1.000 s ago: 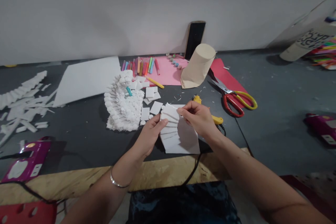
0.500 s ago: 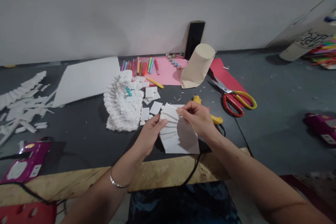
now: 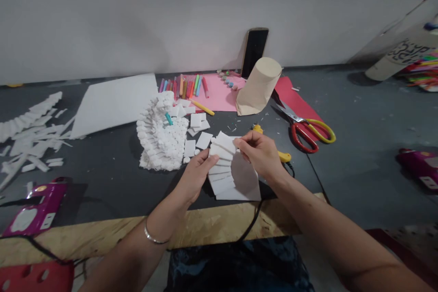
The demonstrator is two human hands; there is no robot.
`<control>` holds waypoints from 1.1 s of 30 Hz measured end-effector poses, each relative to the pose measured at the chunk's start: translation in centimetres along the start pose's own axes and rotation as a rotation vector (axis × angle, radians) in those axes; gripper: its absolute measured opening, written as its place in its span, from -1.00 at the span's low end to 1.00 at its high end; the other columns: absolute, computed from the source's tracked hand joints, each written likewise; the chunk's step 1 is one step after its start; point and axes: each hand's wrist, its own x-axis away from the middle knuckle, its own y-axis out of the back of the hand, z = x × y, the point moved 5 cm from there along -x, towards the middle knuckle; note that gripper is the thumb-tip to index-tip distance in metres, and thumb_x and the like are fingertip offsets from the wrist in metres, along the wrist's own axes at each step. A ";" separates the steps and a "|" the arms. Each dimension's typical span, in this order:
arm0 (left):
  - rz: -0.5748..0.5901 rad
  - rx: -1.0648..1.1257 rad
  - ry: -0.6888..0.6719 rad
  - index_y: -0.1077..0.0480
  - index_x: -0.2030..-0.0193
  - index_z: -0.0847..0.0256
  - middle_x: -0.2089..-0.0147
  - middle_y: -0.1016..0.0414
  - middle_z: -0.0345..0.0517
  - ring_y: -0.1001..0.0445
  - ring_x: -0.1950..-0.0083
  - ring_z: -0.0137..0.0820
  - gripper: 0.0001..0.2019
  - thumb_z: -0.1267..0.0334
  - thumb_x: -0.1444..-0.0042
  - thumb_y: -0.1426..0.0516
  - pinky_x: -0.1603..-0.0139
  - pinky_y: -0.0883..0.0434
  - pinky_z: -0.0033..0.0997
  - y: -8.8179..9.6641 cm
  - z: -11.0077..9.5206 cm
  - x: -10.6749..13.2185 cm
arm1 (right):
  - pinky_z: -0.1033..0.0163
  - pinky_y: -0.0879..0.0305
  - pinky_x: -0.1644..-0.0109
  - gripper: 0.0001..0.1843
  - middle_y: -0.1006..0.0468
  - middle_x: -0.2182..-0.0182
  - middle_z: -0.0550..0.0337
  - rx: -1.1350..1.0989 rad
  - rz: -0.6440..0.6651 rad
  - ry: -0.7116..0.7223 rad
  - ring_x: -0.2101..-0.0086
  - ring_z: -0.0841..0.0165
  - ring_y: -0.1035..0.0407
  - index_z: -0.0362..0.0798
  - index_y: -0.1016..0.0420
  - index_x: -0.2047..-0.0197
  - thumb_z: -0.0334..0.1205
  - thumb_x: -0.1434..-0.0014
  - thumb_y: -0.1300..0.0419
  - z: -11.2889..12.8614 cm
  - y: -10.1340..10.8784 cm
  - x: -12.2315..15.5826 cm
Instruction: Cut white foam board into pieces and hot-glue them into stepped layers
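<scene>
A white foam sheet point(image 3: 248, 180) lies near the table's front edge, with several white foam strips point(image 3: 221, 176) overlapping like a fan along its left side. My left hand point(image 3: 193, 178) grips the left edge of this fan, thumb on top and fingers at the side. At the far end, my right hand point(image 3: 262, 153) pinches the right end of the topmost foam piece point(image 3: 226, 141) between thumb and fingertips. Partly hidden behind my right hand is a yellow glue gun point(image 3: 284, 157). Small foam squares point(image 3: 204, 140) lie just beyond my left hand.
A textured white foam model point(image 3: 160, 146) stands at left, near foam scraps point(image 3: 30, 146). Behind are markers point(image 3: 186, 86), a beige paper cylinder point(image 3: 258, 89) and a phone point(image 3: 255, 50). Scissors point(image 3: 299, 121) lie right. Purple devices point(image 3: 39, 205) sit at both sides.
My right hand has shifted slightly right, and the topmost foam piece shows more of its face at the far end. My left hand keeps its hold.
</scene>
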 end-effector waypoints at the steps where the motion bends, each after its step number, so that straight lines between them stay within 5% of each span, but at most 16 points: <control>1: 0.006 -0.002 -0.004 -0.51 0.02 0.25 0.12 -0.62 0.00 -0.56 0.14 -0.23 -0.63 0.13 -0.06 -0.27 0.10 -0.42 -0.30 0.0 0.0 0.0 | 0.37 0.05 0.61 -0.68 -0.31 0.72 0.41 0.005 -0.002 0.001 0.70 0.56 -0.08 -0.03 -0.33 0.50 -0.03 -0.02 -0.33 0.0 0.1 0.0; 6: -0.003 -0.014 -0.001 -0.51 0.03 0.26 0.14 -0.63 -0.01 -0.56 0.14 -0.26 -0.66 0.13 -0.09 -0.25 0.08 -0.41 -0.31 0.2 0.2 -0.1 | 0.37 0.03 0.61 -0.67 -0.32 0.70 0.40 -0.028 -0.032 0.015 0.69 0.56 -0.08 -0.03 -0.34 0.49 -0.01 -0.02 -0.34 0.2 0.3 0.1; 12: -0.017 0.008 0.005 -0.50 0.04 0.26 0.16 -0.63 -0.02 -0.57 0.18 -0.27 -0.65 0.13 -0.07 -0.27 0.07 -0.41 -0.29 0.1 0.2 0.1 | 0.36 0.00 0.60 -0.66 -0.29 0.71 0.42 -0.030 0.100 0.020 0.68 0.55 -0.07 -0.02 -0.34 0.49 -0.01 0.01 -0.36 -0.1 -0.6 0.3; 33: -0.001 -0.003 -0.013 -0.50 0.01 0.23 0.11 -0.62 -0.01 -0.56 0.14 -0.23 -0.65 0.13 -0.08 -0.25 0.11 -0.42 -0.28 0.0 -0.1 0.1 | 0.35 0.01 0.60 -0.65 -0.28 0.72 0.41 0.017 0.033 0.035 0.68 0.53 -0.08 -0.02 -0.34 0.49 0.03 -0.01 -0.34 -0.5 -0.3 -0.1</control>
